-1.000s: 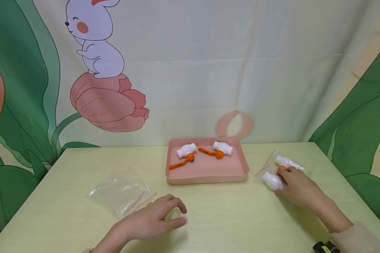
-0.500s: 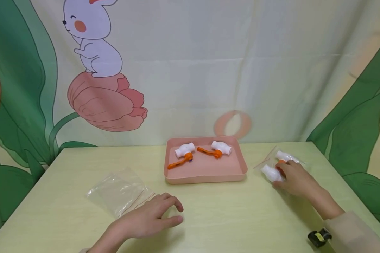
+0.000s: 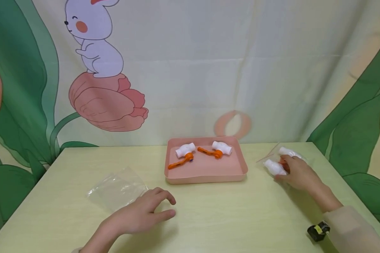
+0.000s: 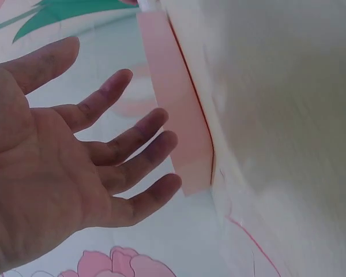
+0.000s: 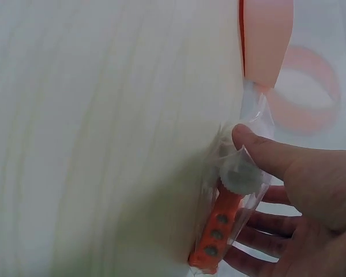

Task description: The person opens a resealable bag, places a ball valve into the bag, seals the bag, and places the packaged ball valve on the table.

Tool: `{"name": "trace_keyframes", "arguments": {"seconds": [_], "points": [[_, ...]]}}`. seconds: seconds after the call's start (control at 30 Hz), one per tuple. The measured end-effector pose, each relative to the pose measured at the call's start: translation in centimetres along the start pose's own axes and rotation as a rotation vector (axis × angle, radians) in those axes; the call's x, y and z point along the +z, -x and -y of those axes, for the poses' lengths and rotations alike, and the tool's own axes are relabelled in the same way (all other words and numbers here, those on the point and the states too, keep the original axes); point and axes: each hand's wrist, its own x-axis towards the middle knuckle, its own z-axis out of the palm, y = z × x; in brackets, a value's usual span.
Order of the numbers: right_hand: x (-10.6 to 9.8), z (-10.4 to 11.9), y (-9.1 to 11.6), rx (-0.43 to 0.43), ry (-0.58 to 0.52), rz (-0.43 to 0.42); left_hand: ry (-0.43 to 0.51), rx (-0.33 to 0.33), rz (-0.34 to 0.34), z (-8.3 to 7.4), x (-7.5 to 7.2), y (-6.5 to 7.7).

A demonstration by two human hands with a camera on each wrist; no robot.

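Observation:
At the table's right side my right hand (image 3: 299, 174) holds a clear zip bag (image 3: 269, 157) with white ball valves (image 3: 274, 167) in it, two white bodies showing. Its thumb lies on one side of the bag and the fingers on the other in the right wrist view, where an orange valve handle (image 5: 216, 234) shows through the plastic. My left hand (image 3: 137, 215) hovers over the table with fingers loosely bent and apart, nothing in it. It partly covers flat clear zip bags (image 3: 114, 189). Two more white ball valves (image 3: 185, 150) with orange handles lie in the pink tray (image 3: 206, 179).
The pale wooden table (image 3: 221, 218) reaches back to a printed cloth (image 3: 190, 88) with a rabbit and flowers. On the right sleeve's side sits a small black device (image 3: 318, 231). The tray's low rim stands at the table's back middle.
My right hand has shifted the bagged valves slightly towards the back of the table. My left hand has drifted a little to the left, over the edge of the flat bags.

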Motion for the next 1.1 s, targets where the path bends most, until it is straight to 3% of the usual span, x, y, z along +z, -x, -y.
{"name": "trace_keyframes", "arguments": {"seconds": [0.13,0.4,0.6,0.87,1.0,1.1], "points": [[0.1,-0.2,-0.1,0.006,-0.014,0.001,-0.019,-0.037,-0.029,0.7,-0.4,0.2],[0.1,-0.1,0.4,-0.009,-0.032,0.002,-0.146,-0.176,-0.114,1.7,-0.9,0.0],[-0.1,0.2,1.3,-0.045,-0.031,-0.017,-0.202,-0.227,-0.102,2.6,-1.1,-0.2],[-0.5,1.4,2.1,-0.077,-0.058,-0.076,-0.4,-0.268,-0.047,3.6,-1.4,0.0],[-0.7,2.5,2.2,-0.119,-0.052,-0.142,-0.416,-0.295,-0.018,3.9,-1.5,0.1],[-0.9,3.4,2.3,-0.147,-0.048,-0.172,-0.371,-0.286,-0.01,4.1,-1.4,0.1]]}}
